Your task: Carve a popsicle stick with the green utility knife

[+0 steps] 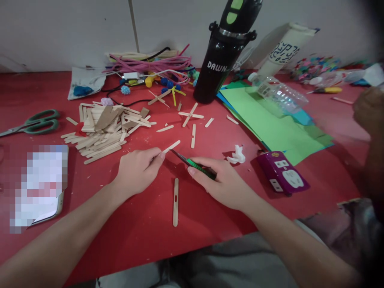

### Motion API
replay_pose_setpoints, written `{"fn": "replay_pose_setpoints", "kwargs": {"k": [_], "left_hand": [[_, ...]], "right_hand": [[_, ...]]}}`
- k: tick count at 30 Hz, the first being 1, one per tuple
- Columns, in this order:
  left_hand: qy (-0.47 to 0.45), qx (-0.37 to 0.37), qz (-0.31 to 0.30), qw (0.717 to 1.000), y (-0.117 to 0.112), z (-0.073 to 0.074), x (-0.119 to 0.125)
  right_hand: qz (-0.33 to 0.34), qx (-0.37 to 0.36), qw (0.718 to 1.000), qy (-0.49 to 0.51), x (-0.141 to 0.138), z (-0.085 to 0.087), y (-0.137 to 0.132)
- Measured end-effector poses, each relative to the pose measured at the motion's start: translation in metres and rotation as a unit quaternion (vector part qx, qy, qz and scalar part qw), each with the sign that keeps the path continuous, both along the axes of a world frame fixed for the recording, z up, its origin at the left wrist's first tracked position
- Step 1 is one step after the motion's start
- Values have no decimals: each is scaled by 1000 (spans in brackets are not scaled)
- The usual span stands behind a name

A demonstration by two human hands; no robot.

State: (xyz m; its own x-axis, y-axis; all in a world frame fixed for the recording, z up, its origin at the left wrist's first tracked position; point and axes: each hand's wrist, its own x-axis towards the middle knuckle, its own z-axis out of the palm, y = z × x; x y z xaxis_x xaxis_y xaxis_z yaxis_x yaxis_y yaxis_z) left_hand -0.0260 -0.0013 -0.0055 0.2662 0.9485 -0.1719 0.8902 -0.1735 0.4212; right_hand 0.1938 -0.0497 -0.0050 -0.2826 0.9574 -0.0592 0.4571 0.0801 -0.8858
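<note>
Between the thumb and fingers of my left hand is a wooden craft stick, its far end pointing up and right. My right hand grips a green and black utility knife, whose blade tip is at the stick, just beyond my left thumb. Below and between my hands lies another craft stick with a slot cut in its middle. A notched stick rests on the red table beyond, close to two crossed sticks.
A pile of craft sticks, scissors and a phone lie left. Behind stands a black tumbler. Coloured paper, a plastic bottle and a purple socket box are right. Another person's hand is at far right.
</note>
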Motion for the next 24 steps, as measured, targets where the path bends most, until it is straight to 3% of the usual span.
{"fn": "replay_pose_setpoints", "kwargs": {"k": [14,24], "left_hand": [[-14,-29,-34,999,-1,1,-4],[-37,-2,-46,998,-2,-3,-7]], "right_hand": [[21,45,998,-36,12,0,-4],[17,-95,995,35,17,-4,-1]]}}
